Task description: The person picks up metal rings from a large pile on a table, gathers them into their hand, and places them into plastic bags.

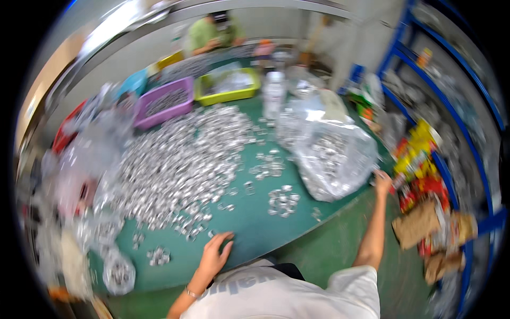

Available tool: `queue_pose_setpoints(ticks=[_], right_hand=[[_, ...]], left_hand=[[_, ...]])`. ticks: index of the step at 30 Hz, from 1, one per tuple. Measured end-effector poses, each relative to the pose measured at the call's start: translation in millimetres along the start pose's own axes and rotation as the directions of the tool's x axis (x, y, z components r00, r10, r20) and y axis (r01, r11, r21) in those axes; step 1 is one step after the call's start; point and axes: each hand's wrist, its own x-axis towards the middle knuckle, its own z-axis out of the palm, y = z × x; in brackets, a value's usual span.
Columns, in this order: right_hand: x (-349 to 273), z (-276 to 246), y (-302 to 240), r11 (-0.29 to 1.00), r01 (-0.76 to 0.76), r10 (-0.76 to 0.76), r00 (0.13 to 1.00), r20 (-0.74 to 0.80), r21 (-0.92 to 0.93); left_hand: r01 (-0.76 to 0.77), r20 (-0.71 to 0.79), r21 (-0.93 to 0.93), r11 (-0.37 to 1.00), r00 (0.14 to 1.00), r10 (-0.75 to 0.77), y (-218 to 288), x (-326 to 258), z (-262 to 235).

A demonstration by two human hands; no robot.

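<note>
My left hand (215, 254) lies flat on the green table (249, 223) near its front edge, fingers spread, holding nothing. A big heap of small shiny metal parts (180, 159) covers the table beyond it. My right arm stretches out to the right. At the table's right edge my right hand (382, 182) grips the lower corner of a clear plastic bag (332, 157) filled with more metal parts. The picture is blurred by motion.
A purple tray (164, 103) and a yellow-green tray (228, 87) sit at the back, with a white bottle (273, 93) beside them. Small clear bags (118, 271) lie at left. Blue shelving (451, 122) with packages stands at right. Another person (210, 32) works at the far side.
</note>
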Motion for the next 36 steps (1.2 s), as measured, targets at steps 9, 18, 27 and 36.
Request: queue_pose_setpoints(ticks=[9,18,27,36], right_hand=[[-109.0,-12.3,-230.1,0.752,0.176,0.148,0.894,-0.423,0.635],[-293.1,137.9,-315.5,0.807,0.452,-0.541,0.304,0.784,0.381],[-286.3,146.1,-332.1,0.813,0.538,-0.367,0.171,0.915,0.225],[-308.4,123.2,-312.0,0.83,0.448,-0.469,0.236,0.851,0.333]], left_hand=[[0.014,-0.077,0.207,0.978,0.997,0.002,-17.4,5.6,-23.5],[-0.034,-0.124,0.576,0.817,0.984,0.128,-54.1,118.4,-60.1],[-0.249,0.115,0.746,0.618,0.962,0.25,-85.8,158.8,-58.6],[-0.103,-0.019,0.797,0.596,0.981,0.195,-83.7,116.4,-75.6]])
